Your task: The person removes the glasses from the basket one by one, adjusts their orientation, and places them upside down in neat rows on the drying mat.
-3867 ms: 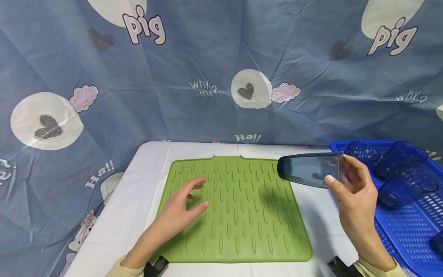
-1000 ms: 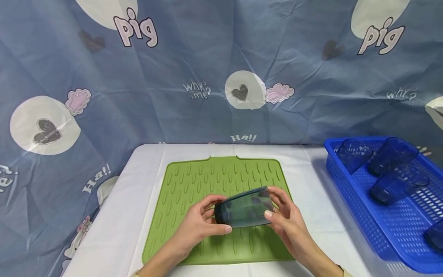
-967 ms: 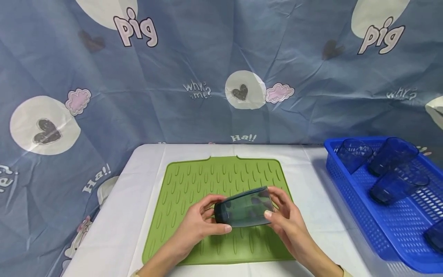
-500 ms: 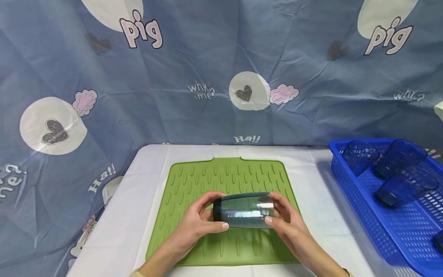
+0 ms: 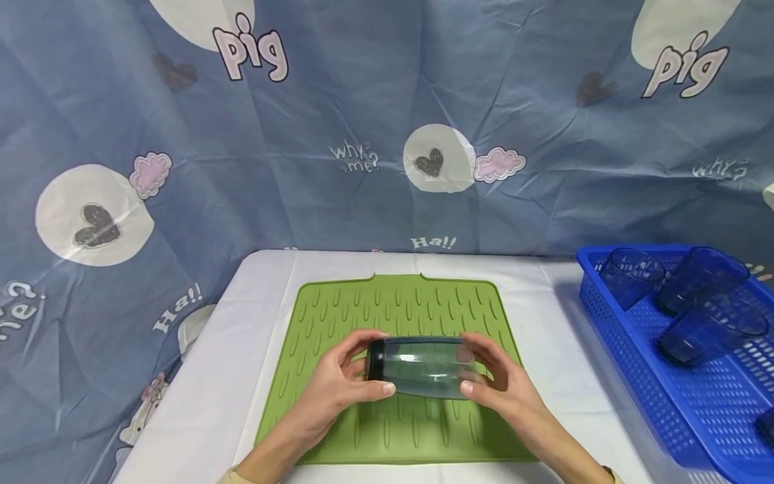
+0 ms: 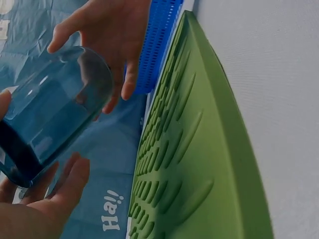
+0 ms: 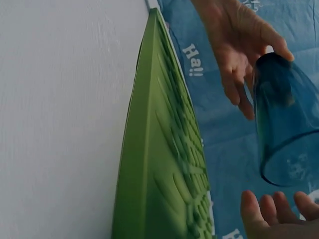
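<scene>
A tinted blue-grey drinking glass (image 5: 423,366) lies sideways in the air above a green ridged mat (image 5: 399,309), its dark base pointing left. My left hand (image 5: 337,376) grips the base end, thumb on the near side and fingers on the far side. At the rim end, my right hand (image 5: 498,376) holds the glass between thumb and fingers. In the left wrist view the glass (image 6: 55,104) is clear of the mat (image 6: 199,149). The right wrist view shows its rim close to the right hand's fingertips (image 7: 249,204); that thumb is hidden there.
On the right of the white-covered table (image 5: 568,363) stands a blue plastic basket (image 5: 635,363). Several similar glasses, among them a tilted glass (image 5: 713,329), lie or lean in it. A blue printed cloth (image 5: 338,208) hangs behind the table.
The glass, earlier in the right hand alone beside the basket, has come left over the mat. My left hand has taken hold of its base, and the glass has turned from tilted to nearly level.
</scene>
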`<state>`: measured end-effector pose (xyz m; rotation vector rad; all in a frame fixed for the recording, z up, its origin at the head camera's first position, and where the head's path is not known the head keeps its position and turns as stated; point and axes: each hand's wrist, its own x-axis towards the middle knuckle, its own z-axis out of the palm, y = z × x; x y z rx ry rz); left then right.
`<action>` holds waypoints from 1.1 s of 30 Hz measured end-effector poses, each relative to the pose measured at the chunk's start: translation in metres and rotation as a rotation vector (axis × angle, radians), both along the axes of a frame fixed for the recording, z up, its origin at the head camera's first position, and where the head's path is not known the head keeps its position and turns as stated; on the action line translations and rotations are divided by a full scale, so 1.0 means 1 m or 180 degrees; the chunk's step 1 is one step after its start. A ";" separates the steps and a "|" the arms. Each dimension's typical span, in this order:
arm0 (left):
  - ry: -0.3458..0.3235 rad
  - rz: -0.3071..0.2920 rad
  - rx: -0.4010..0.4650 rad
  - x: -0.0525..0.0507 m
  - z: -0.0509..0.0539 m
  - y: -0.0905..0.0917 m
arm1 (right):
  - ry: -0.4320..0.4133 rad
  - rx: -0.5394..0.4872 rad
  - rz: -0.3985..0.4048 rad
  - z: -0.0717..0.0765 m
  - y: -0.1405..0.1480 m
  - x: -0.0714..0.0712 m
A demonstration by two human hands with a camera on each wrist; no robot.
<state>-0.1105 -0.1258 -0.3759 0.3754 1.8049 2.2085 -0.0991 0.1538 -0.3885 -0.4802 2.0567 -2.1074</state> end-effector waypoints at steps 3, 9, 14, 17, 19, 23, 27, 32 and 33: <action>-0.0005 0.0046 0.0047 -0.001 0.001 -0.002 | 0.0241 -0.0011 0.0067 -0.001 0.003 -0.002; -0.0047 0.0251 0.0088 -0.004 0.003 -0.006 | 0.0608 -0.0025 0.0119 -0.001 0.009 -0.008; 0.0006 0.0420 0.0073 -0.007 0.005 -0.011 | 0.0760 0.0144 0.0063 0.000 0.014 -0.012; 0.0057 0.0454 0.0034 -0.010 0.006 -0.014 | 0.0823 0.0319 0.0029 0.000 0.018 -0.014; 0.0069 0.0476 0.0019 -0.011 0.007 -0.017 | 0.0862 0.0425 -0.0010 0.000 0.021 -0.015; 0.0061 0.0563 -0.0001 -0.014 0.008 -0.021 | 0.0944 0.0554 -0.0086 -0.002 0.025 -0.018; 0.0132 0.0684 -0.0095 -0.017 0.008 -0.026 | 0.0971 0.0615 -0.0128 -0.002 0.027 -0.020; 0.0211 0.0856 -0.0239 -0.020 0.009 -0.031 | 0.0958 0.0664 -0.0182 -0.001 0.029 -0.021; 0.0215 0.0885 -0.0266 -0.021 0.009 -0.032 | 0.0958 0.0673 -0.0189 -0.001 0.029 -0.021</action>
